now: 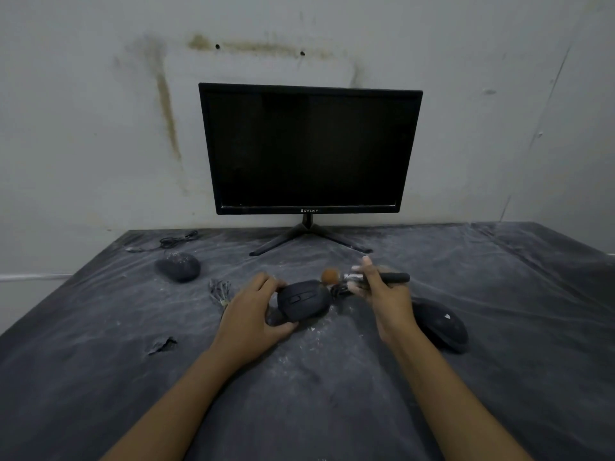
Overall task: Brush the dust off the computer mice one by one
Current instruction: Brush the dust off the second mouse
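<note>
Mouse (pixel 304 301) lies on the desk (pixel 100 361) midway between its side edges, left hand (pixel 249 314) fingers curled round it; right hand (pixel 386 294) fingers pinching a brush (pixel 396 278) just beyond it.

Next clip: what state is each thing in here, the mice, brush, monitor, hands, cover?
Cover: wrinkled, dusty, torn at front left.
Monitor: off, upright on its stand.
Left mouse: lying on the cover, dust-speckled, untouched.
Middle mouse: gripped by the left hand.
Right mouse: lying on the cover, untouched.
Brush: held in the right hand, bristles by the middle mouse's far end.
Cable: bundled, behind the left mouse.
</note>
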